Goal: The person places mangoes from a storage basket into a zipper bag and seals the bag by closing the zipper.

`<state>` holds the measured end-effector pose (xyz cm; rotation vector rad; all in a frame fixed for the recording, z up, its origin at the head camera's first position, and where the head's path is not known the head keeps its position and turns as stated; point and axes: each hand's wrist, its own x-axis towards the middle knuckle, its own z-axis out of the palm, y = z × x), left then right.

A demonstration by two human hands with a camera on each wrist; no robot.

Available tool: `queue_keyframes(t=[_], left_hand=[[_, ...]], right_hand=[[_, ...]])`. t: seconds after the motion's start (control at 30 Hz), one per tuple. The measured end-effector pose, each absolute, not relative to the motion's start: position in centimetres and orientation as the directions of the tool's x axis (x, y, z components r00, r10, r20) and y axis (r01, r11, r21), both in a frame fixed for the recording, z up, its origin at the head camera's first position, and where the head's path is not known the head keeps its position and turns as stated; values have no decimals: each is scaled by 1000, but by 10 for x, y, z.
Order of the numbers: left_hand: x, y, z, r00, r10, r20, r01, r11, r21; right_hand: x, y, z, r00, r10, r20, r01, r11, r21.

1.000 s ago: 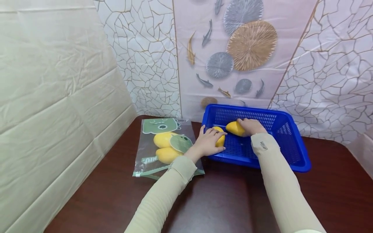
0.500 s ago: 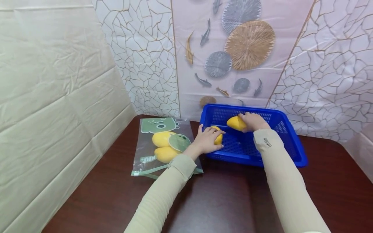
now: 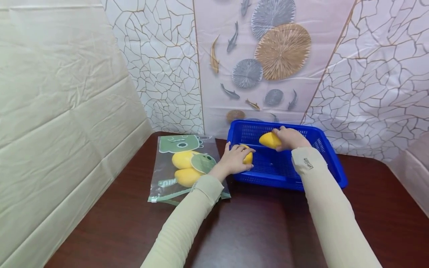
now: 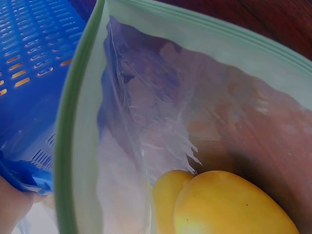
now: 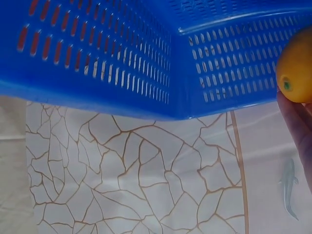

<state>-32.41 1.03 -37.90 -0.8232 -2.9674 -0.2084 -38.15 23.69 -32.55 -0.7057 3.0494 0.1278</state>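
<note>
My right hand (image 3: pixel 291 138) grips a yellow mango (image 3: pixel 269 139) inside the blue plastic basket (image 3: pixel 268 179), near the far wall. In the right wrist view that mango (image 5: pixel 298 68) shows a green stem spot. My left hand (image 3: pixel 234 160) reaches over the left rim, fingers and thumb around a second mango (image 3: pixel 248 159), which they partly cover. To the left lies a clear zip bag (image 3: pixel 161 163) with green cartoon prints, holding two mangoes (image 3: pixel 187 177). The left wrist view looks into the bag's parted mouth, onto its mangoes (image 4: pixel 229 204).
The dark brown table (image 3: pixel 241 227) carries both the bag and the basket. Behind stands a patterned cloth (image 3: pixel 174 74), and a cream cloth (image 3: pixel 67 111) hangs along the left side. The left forearm passes over the bag's lower right corner.
My right hand has raised its mango a little and shifted it slightly right within the basket. My left hand keeps its place on the other mango. The head view has shifted slightly.
</note>
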Motion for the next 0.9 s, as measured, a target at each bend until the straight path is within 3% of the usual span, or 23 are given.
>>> queue_keyframes(t=[0.3,0.9], left_hand=[[-326,11,-379,-854,510,102,520,845,124],[-328,11,-376,-860,504,74,510,849,140]], right_hand=[[-378,240,-321,-895,-442,-56,-446,892,80],[-363,250,-318,-874,-486,1,-482,868,120]])
